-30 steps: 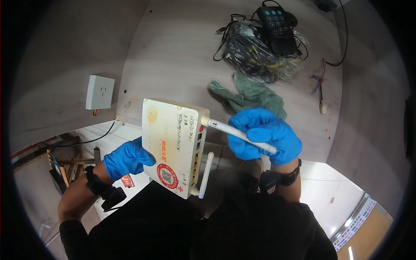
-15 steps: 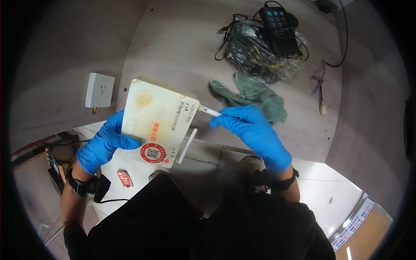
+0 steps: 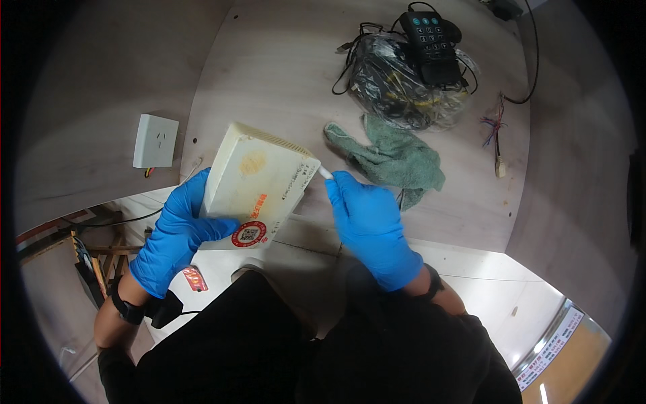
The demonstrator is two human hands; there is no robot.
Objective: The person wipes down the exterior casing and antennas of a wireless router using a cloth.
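Observation:
A yellowed white router [image 3: 269, 178] with a round red sticker and faint handwriting is tilted above the table's near edge. My blue-gloved left hand [image 3: 178, 232] grips its left side, the thumb across the front near the sticker. From the router's right corner sticks out a short white antenna [image 3: 325, 173]. The fingers of my gloved right hand [image 3: 370, 225] are closed round this antenna's outer end and cover most of it. A second antenna cannot be seen at this angle. Just beyond my right hand lies a crumpled green cloth [image 3: 400, 158].
Farther back on the table, a black keypad device [image 3: 431, 44] rests on a clear plastic bag [image 3: 387, 87] of dark cables. A white socket box [image 3: 155, 140] sits at the left. At the right hangs a cable with frayed wires [image 3: 498, 131]. A red packet [image 3: 195, 278] lies below.
The router has shifted right and turned, so its vented top edge shows more. My right hand has moved down and left and rolled over, still on the antenna. The other antenna has gone from sight.

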